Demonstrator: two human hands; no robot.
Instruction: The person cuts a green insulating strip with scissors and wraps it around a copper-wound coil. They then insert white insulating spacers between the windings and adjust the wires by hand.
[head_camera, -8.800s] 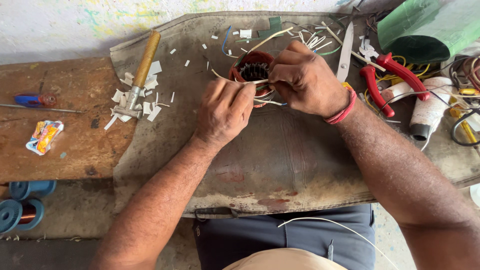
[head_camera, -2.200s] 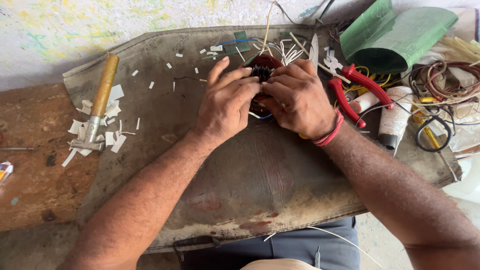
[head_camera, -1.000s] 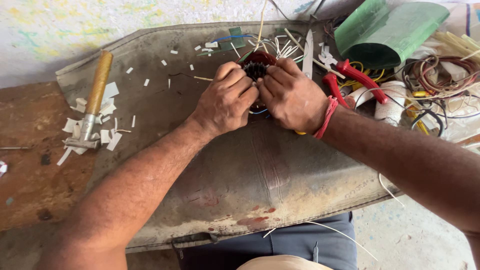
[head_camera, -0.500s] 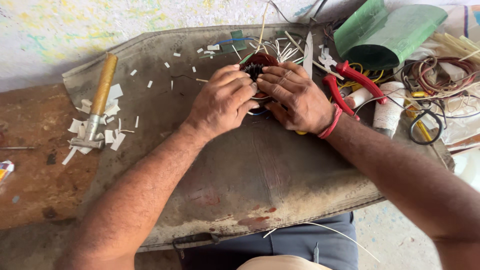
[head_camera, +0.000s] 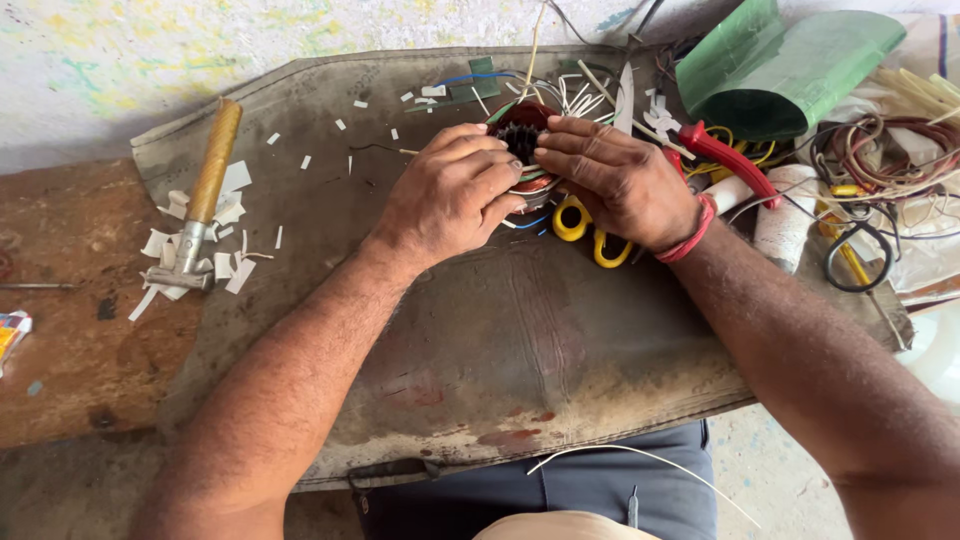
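Gripping the round motor stator (head_camera: 522, 140) at the worktop's (head_camera: 480, 330) far side, your left hand (head_camera: 445, 195) and right hand (head_camera: 615, 180) close their fingers around it; yellow-handled scissors (head_camera: 580, 225) lie under your right wrist, a hammer (head_camera: 205, 190) well left.

Looking down from the head camera, I see my left hand (head_camera: 450, 195) and right hand (head_camera: 618, 180) closed around a small round motor stator (head_camera: 522, 140) with a dark toothed core, fingers meeting over it on a worn grey mat (head_camera: 480, 340). Yellow-handled scissors (head_camera: 585, 225) lie just under my right hand. A wooden-handled hammer (head_camera: 200, 195) rests among white paper scraps (head_camera: 235, 270) at the left, red pliers (head_camera: 730, 160) and a green sheet roll (head_camera: 790, 65) at the right.
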